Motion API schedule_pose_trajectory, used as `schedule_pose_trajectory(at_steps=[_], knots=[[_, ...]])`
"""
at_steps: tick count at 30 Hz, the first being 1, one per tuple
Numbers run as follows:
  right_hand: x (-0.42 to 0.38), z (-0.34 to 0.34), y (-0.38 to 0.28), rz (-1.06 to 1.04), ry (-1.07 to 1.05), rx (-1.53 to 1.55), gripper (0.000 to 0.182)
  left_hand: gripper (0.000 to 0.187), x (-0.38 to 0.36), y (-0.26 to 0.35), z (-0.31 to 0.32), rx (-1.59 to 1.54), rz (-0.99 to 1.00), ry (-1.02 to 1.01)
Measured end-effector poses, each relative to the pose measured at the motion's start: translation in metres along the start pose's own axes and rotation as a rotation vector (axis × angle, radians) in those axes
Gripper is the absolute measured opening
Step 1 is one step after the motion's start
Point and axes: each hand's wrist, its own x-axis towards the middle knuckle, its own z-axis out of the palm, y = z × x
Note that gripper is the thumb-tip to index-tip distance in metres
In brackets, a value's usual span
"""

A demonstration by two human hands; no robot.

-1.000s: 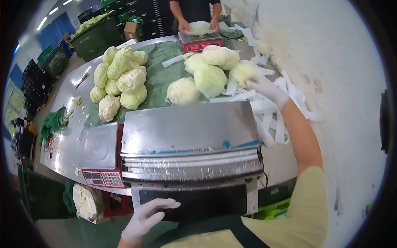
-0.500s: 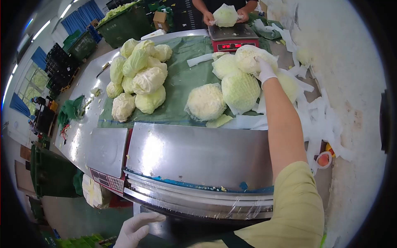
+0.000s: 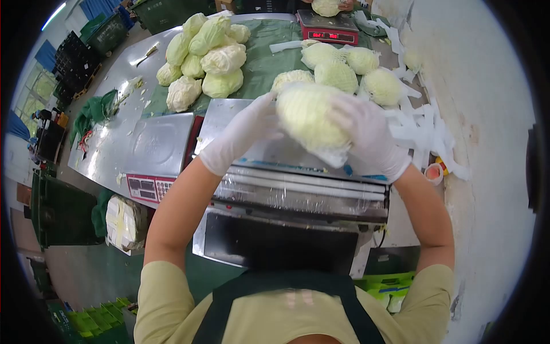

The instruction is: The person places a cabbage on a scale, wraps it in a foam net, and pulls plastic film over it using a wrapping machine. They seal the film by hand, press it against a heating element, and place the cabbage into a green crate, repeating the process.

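A pale green cabbage (image 3: pixel 309 117) in white foam netting is up over the steel top of the wrapping machine (image 3: pixel 229 114), blurred by motion. My gloved right hand (image 3: pixel 372 135) grips it from the right side. My gloved left hand (image 3: pixel 246 135) is at its left, fingers apart and fingertips right at the cabbage's edge. Behind it, several netted cabbages (image 3: pixel 335 76) lie on the green cloth (image 3: pixel 266 43). Further left is a heap of bare cabbages (image 3: pixel 223 59). Clear film (image 3: pixel 286 192) stretches along the machine's front.
A scale (image 3: pixel 160 146) stands left of the machine. At the far side, another person's hand (image 3: pixel 345 5) is by a cabbage on a red scale (image 3: pixel 326 28). Loose white foam nets (image 3: pixel 427 129) lie along the right wall. A knife (image 3: pixel 146 55) rests on the table's left.
My right hand has drawn back from the far cabbages with a netted one in it. My left hand has come up from below to the cabbage's left side. The view has tipped downward.
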Motion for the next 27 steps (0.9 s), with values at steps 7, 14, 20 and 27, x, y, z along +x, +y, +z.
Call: schedule_pose_trajectory(at_steps=[7,14,20,27], knots=[[-0.023,0.016,-0.045,-0.158,-0.152,-0.024,0.046,0.067,-0.016,-0.062,-0.022,0.590,0.290,0.231],[-0.038,-0.004,-0.041,0.687,-0.083,0.575,0.041,0.066,-0.020,-0.056,-0.026,0.636,0.198,0.209],[-0.032,0.020,-0.056,0.993,-0.125,0.776,0.046,0.065,-0.029,-0.046,-0.019,0.790,0.159,0.222],[-0.095,-0.057,-0.117,1.217,0.071,0.063,0.038,0.029,-0.137,-0.010,-0.052,1.307,0.313,0.593]])
